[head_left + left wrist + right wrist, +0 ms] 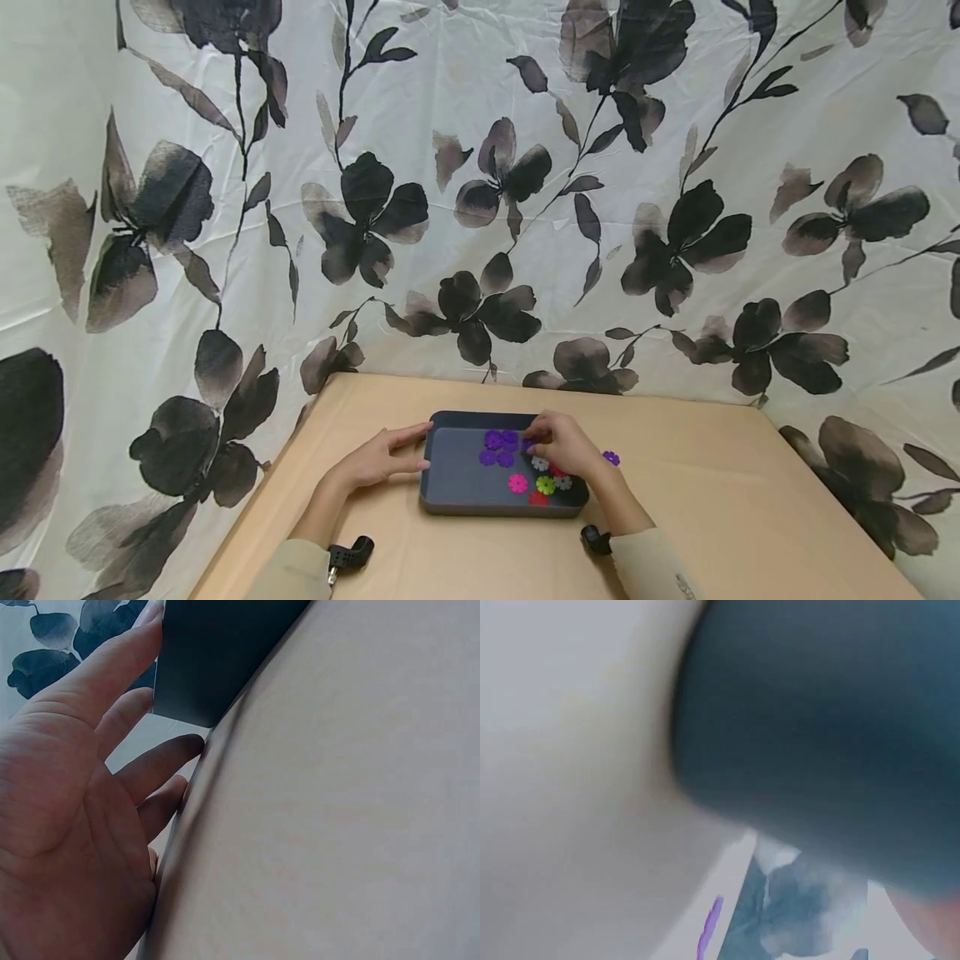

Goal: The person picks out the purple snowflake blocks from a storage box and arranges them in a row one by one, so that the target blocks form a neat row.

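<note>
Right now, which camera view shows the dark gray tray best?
The head view: the dark gray tray shows nearly whole, only partly covered by the right hand. The left wrist view shows just one end, near the left hand; the right wrist view, only a blurred part.

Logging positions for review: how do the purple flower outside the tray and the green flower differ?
The purple flower lies on the table, right of the tray; the green flower lies inside the tray. The purple one is dark violet, the green one bright yellow-green. Both are flower-shaped.
</note>
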`<move>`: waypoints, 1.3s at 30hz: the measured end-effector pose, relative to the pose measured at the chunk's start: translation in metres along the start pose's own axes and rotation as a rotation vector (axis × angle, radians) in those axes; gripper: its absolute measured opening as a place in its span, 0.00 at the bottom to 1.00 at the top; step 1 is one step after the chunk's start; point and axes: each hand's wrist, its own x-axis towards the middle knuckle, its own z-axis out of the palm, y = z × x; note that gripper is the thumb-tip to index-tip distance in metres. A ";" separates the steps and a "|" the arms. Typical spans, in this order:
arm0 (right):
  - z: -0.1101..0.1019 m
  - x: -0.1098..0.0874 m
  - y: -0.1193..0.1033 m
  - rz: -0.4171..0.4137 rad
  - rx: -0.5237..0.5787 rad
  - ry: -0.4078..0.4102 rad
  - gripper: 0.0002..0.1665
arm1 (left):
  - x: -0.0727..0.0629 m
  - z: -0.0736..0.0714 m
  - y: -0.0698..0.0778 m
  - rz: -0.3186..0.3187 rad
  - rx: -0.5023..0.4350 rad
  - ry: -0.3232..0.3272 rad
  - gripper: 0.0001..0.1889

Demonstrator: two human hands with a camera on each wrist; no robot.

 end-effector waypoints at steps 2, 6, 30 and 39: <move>-0.004 -0.008 0.002 0.017 0.015 0.035 0.09 | -0.002 0.001 -0.001 -0.010 0.004 0.000 0.42; -0.015 -0.024 0.004 0.061 0.043 0.125 0.10 | -0.004 0.004 -0.002 -0.021 -0.003 0.004 0.41; -0.070 -0.059 0.046 0.162 0.090 0.290 0.13 | -0.004 0.004 -0.002 -0.026 -0.025 0.016 0.42; -0.084 -0.073 0.067 0.241 0.098 0.309 0.13 | -0.004 0.003 0.001 -0.010 -0.028 0.018 0.41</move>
